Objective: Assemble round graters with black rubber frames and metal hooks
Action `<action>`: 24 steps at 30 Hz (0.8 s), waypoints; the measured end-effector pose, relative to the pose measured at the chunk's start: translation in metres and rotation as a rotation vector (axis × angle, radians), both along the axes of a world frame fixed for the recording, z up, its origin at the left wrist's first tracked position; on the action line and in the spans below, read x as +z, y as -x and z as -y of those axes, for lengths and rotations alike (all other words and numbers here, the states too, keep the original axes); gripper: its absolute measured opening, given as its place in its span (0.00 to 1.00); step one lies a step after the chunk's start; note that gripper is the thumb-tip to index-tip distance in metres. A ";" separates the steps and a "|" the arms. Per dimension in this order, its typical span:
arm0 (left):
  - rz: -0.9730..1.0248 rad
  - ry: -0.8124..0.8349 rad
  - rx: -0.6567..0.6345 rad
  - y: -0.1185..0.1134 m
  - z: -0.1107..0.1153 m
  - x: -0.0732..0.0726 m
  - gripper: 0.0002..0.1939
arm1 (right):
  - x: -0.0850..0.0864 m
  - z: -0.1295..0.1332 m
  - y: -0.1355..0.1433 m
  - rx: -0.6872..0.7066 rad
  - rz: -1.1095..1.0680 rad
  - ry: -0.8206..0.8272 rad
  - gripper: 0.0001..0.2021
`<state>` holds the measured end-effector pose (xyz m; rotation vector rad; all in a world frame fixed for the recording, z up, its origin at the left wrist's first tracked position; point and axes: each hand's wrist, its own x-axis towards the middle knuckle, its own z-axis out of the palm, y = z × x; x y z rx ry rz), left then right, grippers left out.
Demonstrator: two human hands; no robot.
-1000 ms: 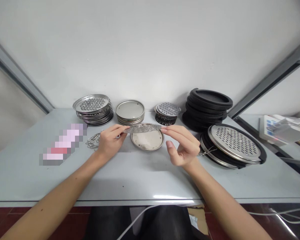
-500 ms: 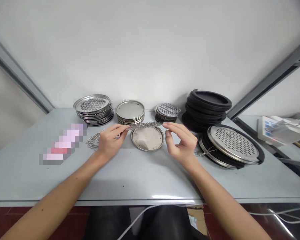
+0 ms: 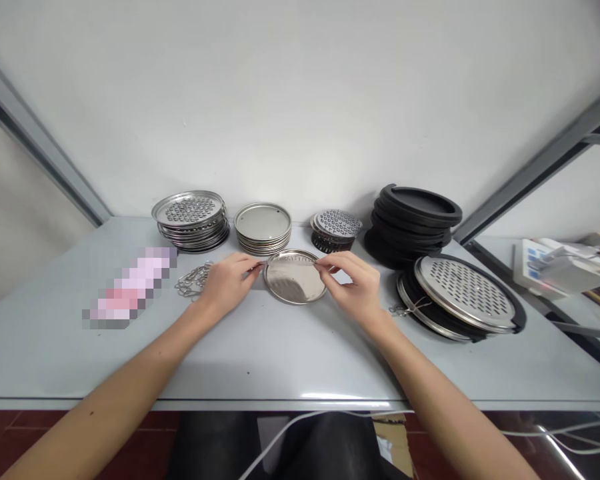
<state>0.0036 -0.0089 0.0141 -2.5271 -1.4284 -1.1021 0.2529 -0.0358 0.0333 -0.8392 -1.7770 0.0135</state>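
My left hand [image 3: 231,283] and my right hand [image 3: 351,283] are closed in pinches on opposite ends of a thin toothed metal disc [image 3: 296,259]. I see it nearly edge-on, so its outline is hard to make out. Beneath and around it lies a shiny, shallow round metal pan [image 3: 296,287] on the table. Whether the disc touches the pan, I cannot tell. Just left of my left hand is a loose pile of bent wire clips [image 3: 193,280]. Behind the pan stand a stack of plain round metal pans [image 3: 263,223] and a stack of small perforated discs [image 3: 337,225].
A stack of larger perforated metal plates [image 3: 193,210] stands at the back left, near a blurred pink item [image 3: 130,287]. To the right are stacked black rings [image 3: 415,220] and a perforated grill plate [image 3: 465,287] on a black ring. The table's front edge [image 3: 280,404] lies below my forearms.
Both hands have lowered the toothed disc slightly, closer to the pan, and its face has turned more edge-on. My right fingers have closed in on its end.
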 end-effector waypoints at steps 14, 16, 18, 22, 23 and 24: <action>-0.072 0.177 -0.133 -0.003 -0.002 -0.005 0.11 | 0.004 -0.014 -0.027 0.062 0.280 0.235 0.07; -0.078 0.186 -0.137 -0.003 -0.001 -0.005 0.12 | 0.003 -0.016 -0.029 0.053 0.310 0.260 0.07; -0.087 0.195 -0.137 -0.003 -0.001 -0.004 0.12 | 0.000 -0.018 -0.031 0.022 0.337 0.267 0.07; -0.071 0.181 -0.143 -0.004 0.001 -0.005 0.13 | -0.005 -0.022 -0.034 -0.081 0.336 0.237 0.07; -0.064 0.176 -0.148 -0.005 0.002 -0.005 0.13 | -0.006 -0.023 -0.035 -0.103 0.333 0.241 0.07; -0.059 0.173 -0.156 -0.005 0.002 -0.005 0.14 | -0.007 -0.024 -0.036 -0.121 0.334 0.250 0.07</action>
